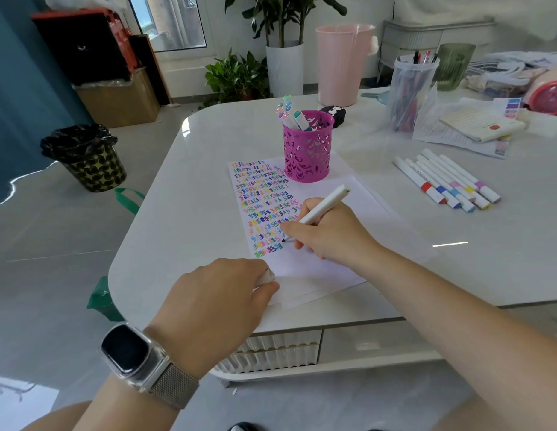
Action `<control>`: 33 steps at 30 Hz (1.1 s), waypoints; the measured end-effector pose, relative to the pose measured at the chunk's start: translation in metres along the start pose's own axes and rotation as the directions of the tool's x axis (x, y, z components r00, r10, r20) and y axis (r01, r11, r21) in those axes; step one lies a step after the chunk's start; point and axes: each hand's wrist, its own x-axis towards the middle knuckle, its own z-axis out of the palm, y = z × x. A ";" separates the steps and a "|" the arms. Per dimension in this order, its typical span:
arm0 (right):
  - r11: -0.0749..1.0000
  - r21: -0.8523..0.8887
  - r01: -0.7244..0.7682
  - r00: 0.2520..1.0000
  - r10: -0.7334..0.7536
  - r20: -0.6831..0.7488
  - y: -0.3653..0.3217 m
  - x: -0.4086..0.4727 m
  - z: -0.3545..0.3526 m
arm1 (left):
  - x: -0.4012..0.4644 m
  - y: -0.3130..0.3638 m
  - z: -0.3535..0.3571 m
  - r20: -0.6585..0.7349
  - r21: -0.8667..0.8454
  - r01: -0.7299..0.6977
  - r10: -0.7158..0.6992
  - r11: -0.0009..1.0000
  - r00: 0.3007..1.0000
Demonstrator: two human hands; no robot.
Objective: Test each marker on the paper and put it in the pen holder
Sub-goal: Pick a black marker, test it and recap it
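While the right hand [330,234] grips a white marker [320,209] with its tip on the paper [327,262] below the pink pen holder [307,150], the left hand [215,303] pinches its cap [267,277] at the sheet's near edge.

white table [208,157] on glossy grey floor [53,244]

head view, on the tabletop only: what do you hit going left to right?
Left hand holding a cap → paper with colour squiggles → magenta pen holder → right hand gripping a marker → row of capped markers lying flat → pink clock at the far right edge.
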 end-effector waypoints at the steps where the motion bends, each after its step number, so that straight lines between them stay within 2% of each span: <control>1: 1.000 0.000 0.000 1.000 0.000 -0.006 0.000 0.000 0.000 | 0.000 0.000 0.000 0.002 0.001 -0.003 0.003 1.000 1.000; 33: 0.998 -0.059 -0.036 0.998 0.039 0.043 -0.005 0.000 -0.003 | 0.001 0.000 0.000 0.003 0.000 -0.007 0.007 1.000 1.000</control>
